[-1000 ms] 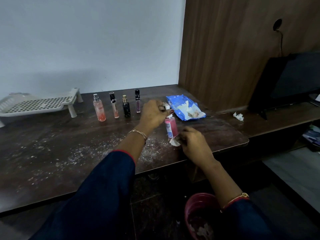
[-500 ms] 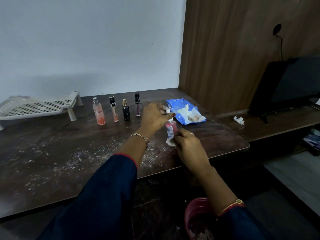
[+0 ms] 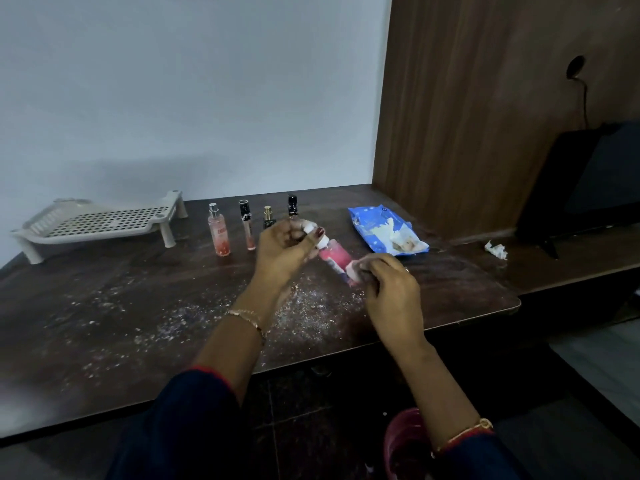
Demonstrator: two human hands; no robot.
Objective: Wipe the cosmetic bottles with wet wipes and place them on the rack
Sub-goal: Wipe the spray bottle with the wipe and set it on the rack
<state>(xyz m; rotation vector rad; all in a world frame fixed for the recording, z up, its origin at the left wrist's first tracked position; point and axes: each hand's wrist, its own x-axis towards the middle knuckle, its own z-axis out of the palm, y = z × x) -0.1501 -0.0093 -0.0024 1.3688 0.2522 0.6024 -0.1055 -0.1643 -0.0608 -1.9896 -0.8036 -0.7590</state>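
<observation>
My left hand (image 3: 284,251) grips the white cap end of a pink bottle (image 3: 334,255), which is tilted in the air above the table. My right hand (image 3: 389,289) pinches a white wet wipe (image 3: 354,271) against the bottle's lower end. Behind my left hand stands a row of small bottles: a pink spray bottle (image 3: 218,233), a slim black-capped tube (image 3: 246,226), a gold-capped dark bottle (image 3: 268,218) and a black-capped tube (image 3: 292,206), the last two partly hidden. The white perforated rack (image 3: 100,223) stands bare at the far left.
An open blue wet-wipe pack (image 3: 381,230) lies right of the bottles. White crumbs and dust cover the dark table (image 3: 138,306). A crumpled wipe (image 3: 497,250) lies on a lower shelf beside a black screen (image 3: 588,181). A red bin (image 3: 405,441) sits on the floor below.
The pink bottle stood upright on the table; now it is lifted and tilted, base to the right. My right hand with the wipe has moved up to the bottle's lower end.
</observation>
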